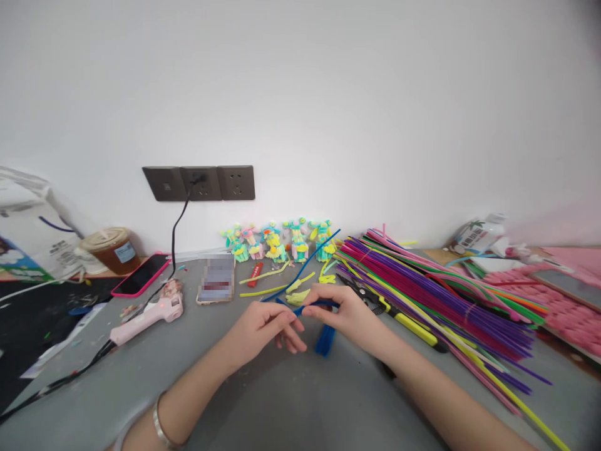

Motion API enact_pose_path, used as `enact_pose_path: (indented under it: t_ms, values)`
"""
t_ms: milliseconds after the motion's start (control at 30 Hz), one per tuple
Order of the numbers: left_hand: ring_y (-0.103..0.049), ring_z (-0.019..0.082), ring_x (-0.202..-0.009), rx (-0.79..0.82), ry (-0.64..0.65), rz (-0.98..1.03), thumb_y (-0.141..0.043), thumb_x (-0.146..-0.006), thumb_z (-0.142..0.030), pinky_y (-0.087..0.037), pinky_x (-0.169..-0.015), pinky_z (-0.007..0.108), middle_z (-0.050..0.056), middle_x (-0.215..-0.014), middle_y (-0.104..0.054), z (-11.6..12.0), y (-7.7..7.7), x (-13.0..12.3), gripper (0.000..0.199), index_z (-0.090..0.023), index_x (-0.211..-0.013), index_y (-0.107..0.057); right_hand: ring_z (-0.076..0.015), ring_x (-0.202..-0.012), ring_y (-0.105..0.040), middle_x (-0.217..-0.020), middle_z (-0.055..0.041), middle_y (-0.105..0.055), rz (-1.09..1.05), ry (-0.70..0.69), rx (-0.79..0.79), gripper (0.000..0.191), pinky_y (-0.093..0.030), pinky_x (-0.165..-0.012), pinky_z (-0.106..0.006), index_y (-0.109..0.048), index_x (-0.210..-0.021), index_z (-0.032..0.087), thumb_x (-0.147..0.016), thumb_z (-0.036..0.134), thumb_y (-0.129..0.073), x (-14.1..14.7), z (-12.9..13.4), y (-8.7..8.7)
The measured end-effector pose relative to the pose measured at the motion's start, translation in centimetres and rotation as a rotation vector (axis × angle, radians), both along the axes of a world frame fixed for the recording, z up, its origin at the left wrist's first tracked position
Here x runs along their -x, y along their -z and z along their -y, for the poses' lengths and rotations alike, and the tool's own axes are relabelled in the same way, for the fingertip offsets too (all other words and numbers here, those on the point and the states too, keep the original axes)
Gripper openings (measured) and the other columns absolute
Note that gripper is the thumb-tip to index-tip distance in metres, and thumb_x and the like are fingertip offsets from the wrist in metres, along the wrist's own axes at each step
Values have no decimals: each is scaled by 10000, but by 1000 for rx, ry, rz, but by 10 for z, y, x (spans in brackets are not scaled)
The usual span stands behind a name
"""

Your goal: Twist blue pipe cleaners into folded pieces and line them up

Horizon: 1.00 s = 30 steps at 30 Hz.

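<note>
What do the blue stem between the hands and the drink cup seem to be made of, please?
Blue stem: probably fuzzy chenille, its surface matte and soft-edged; its core is hidden. Drink cup: likely glossy plastic; its wall looks see-through.

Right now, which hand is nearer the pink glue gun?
Left. The left hand is right of the pink glue gun, not touching it; the right hand is farther right.

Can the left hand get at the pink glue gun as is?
Probably yes: the left hand has mostly open grey tabletop between it and the pink glue gun, though it is busy at a blue fuzzy stem.
</note>
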<state>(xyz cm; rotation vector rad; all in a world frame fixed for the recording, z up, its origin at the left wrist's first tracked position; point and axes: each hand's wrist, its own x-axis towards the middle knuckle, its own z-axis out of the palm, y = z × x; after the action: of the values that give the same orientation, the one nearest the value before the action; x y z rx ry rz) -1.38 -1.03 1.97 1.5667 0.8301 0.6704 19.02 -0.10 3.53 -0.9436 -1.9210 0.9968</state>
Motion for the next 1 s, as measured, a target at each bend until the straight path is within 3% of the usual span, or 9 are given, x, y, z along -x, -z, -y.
enact_pose_path:
  t_ms: [133,300,533,600,700,800,1000]
  values:
    - [-716,194,-695,-5,14,15,-464,-930,-450,-507,-591,235,139,-812,-773,1,-1,-2,386,-116,-936,-658,-148,-678,-596,-706,-27,-679,-44,-29,121,217,-451,-650,-243,-698,-747,156,-809,364,-681,-2,-2,-3]
    - [-718,205,-811,-55,-12,19,-507,-924,-399,-512,-638,232,125,-891,-773,2,-2,-2,311,-128,-920,-661,-138,-663,-599,-687,-20,-691,-76,-29,224,190,-460,-656,-237,-706,-706,152,-764,333,-722,-3,-3,-3]
    - [-717,202,-849,10,-23,67,-568,-896,-389,-489,-646,218,112,-895,-768,0,1,-3,266,-140,-887,-661,-106,-536,-502,-646,-5,-625,-52,-8,352,266,-408,-468,-204,-699,-743,146,-755,412,-715,-3,1,-2]
    - [-711,193,-786,96,-38,107,-597,-867,-428,-488,-603,220,115,-860,-766,0,0,-4,299,-137,-878,-663,-124,-584,-532,-686,-21,-635,-45,3,269,268,-431,-493,-215,-699,-750,145,-767,413,-707,-1,2,-2]
    - [-681,159,-671,234,-110,178,-670,-799,-460,-472,-540,209,102,-805,-760,0,-3,-5,331,-135,-864,-669,-128,-612,-535,-678,-24,-628,-18,16,-2,243,-415,-535,-224,-701,-742,153,-814,383,-680,1,3,-1]
    - [-651,137,-621,266,-183,221,-743,-733,-438,-446,-506,195,85,-754,-750,0,-3,-6,328,-131,-827,-677,-126,-626,-540,-689,-30,-635,21,14,-223,217,-398,-557,-228,-697,-776,164,-860,357,-645,2,3,3]
    - [-653,143,-631,245,-221,249,-772,-716,-383,-449,-522,206,81,-735,-754,-1,-1,-5,281,-129,-793,-681,-137,-634,-580,-715,-40,-658,72,7,-260,200,-439,-581,-239,-671,-779,173,-852,360,-661,-2,2,3]
